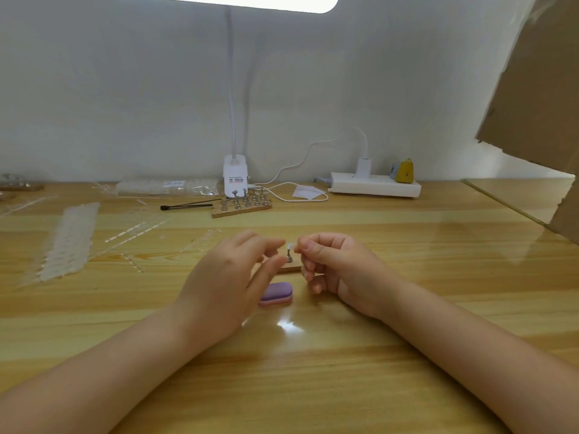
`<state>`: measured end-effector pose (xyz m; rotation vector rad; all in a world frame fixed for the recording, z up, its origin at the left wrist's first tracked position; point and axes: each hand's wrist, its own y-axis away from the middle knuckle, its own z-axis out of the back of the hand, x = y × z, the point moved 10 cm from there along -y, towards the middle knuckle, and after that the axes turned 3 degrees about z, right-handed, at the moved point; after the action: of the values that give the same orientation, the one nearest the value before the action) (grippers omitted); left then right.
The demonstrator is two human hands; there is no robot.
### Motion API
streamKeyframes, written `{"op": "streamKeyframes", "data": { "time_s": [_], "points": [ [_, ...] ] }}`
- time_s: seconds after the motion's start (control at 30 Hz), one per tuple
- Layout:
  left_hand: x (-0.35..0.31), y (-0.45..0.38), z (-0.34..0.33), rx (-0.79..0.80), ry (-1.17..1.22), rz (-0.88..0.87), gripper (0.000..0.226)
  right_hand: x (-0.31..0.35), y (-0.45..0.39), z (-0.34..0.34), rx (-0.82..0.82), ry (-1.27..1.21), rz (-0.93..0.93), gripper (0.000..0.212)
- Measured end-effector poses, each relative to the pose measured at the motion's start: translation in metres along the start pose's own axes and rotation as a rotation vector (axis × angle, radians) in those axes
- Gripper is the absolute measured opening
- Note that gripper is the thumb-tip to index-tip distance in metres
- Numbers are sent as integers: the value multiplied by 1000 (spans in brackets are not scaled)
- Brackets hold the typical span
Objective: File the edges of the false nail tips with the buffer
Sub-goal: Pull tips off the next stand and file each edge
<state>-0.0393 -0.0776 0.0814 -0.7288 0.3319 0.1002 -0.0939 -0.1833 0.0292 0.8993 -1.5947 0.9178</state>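
A clear nail tip (290, 245) sits atop a small metal stand (288, 257) mid-bench, pinched by the right hand (333, 266). The left hand (233, 277), grip relaxed and apart (slightly blurred), hovers beside it. The purple buffer (277, 293) lies on the bench (407, 277), just nearer.

Purple-and-pink buffer (276, 293); pale wood-grain table (407, 277); white power strip (374, 184).

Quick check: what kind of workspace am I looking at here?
Likely a home nail-craft desk: wooden table, clip lamp, racks of nail stands, nail tip sheets, and a purple buffer.
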Motion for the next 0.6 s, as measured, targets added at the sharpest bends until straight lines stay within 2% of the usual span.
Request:
{"op": "streamKeyframes", "data": {
  "time_s": [0.17, 0.4, 0.6],
  "points": [
    [-7, 1, 11, -144, 103, -35, 15, 1, 1, -6, 44, 80, 22, 19],
    [4, 2, 9, -144, 244, 81, 17, 0, 1, -10, 70, 117, 40, 18],
    [0, 1, 8, -118, 216, 52, 15, -2, 0, -10, 57, 164, 49, 18]
  ]
}}
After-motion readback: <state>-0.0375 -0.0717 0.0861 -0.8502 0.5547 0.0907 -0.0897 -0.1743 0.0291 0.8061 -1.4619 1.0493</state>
